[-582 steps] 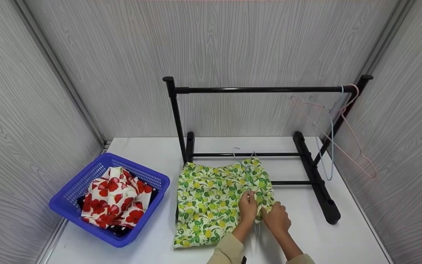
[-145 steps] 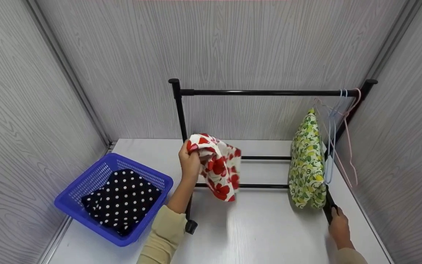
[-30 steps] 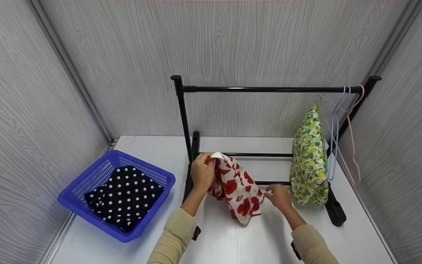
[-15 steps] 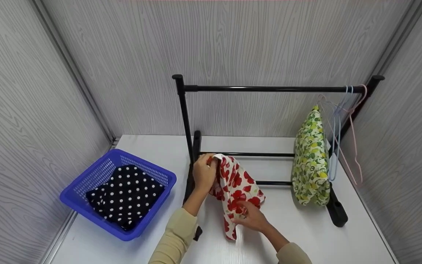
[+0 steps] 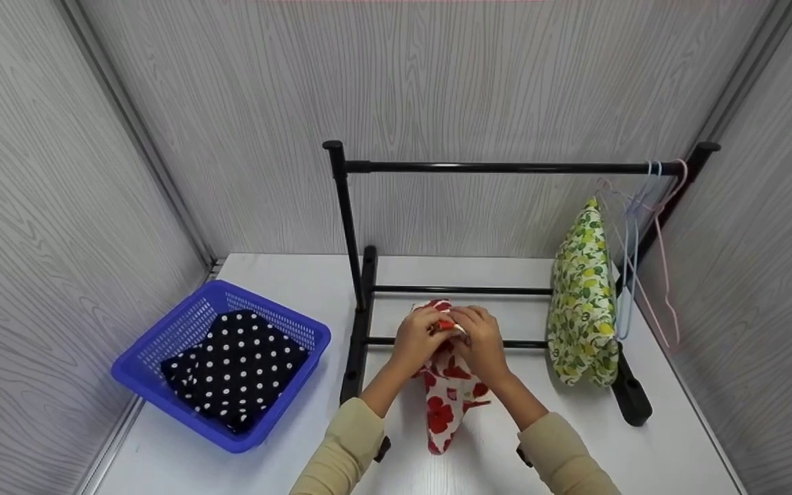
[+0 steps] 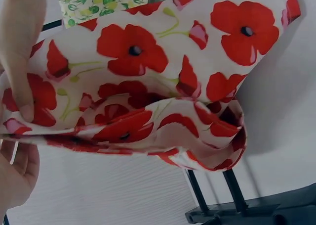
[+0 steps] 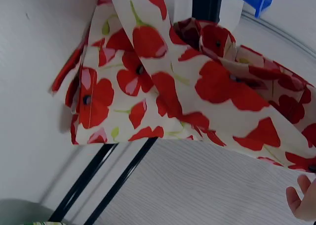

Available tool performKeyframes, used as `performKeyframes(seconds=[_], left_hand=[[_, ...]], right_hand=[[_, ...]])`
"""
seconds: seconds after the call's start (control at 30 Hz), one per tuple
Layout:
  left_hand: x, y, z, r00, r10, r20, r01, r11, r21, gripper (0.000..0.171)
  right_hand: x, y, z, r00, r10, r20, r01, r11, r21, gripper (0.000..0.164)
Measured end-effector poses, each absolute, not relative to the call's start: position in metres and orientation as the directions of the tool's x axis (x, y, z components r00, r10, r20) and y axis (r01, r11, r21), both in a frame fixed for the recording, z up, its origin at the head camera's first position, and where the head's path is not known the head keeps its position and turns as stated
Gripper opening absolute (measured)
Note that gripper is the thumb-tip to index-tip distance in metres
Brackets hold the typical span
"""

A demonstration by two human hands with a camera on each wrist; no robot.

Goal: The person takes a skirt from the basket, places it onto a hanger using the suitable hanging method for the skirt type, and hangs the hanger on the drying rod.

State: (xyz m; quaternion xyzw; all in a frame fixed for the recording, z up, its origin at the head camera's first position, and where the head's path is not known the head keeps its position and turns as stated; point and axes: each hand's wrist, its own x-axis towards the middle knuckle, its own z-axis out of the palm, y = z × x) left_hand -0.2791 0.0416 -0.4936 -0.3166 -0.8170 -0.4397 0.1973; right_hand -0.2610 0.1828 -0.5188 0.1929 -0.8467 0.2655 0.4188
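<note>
Red-flowered cloth (image 5: 440,414) gathered in both hands above the middle of the worktop (image 5: 279,457).
Head view: left hand (image 5: 415,342) and right hand (image 5: 484,344) pinch its upper edge, fingers curled close; the step seems to be sorting that edge, and the next move probably calls for spreading it evenly. Folds partly hide the fingertips. Left wrist view: a gap shows between layers; the left border cuts off the gripping fingers. Right wrist view: a few fingers show at lower right; their grip is unclear.
</note>
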Motion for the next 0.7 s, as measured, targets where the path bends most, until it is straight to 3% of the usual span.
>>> performKeyframes(seconds=[0.1,0.23,0.43,0.7], left_hand=[[-0.281,0.043,-0.508,-0.741,0.319,0.591,0.671,0.364,0.645,0.034],[-0.285,0.044,-0.533,-0.784,0.252,0.567,0.615,0.438,0.656,0.045],[-0.295,0.045,-0.563,-0.822,0.063,0.566,0.491,0.582,0.648,0.029],[-0.303,0.026,-0.586,-0.877,-0.063,0.476,0.334,0.63,0.701,0.016]], right_hand=[[-0.263,0.19,-0.51,-0.574,-0.131,0.809,-0.556,0.787,-0.267,0.021],[-0.264,0.195,-0.496,-0.588,-0.08,0.805,-0.573,0.743,-0.345,0.017],[-0.263,0.198,-0.47,-0.557,-0.101,0.824,-0.667,0.646,-0.371,0.015],[-0.258,0.209,-0.436,-0.539,-0.067,0.84,-0.698,0.593,-0.401,0.013]])
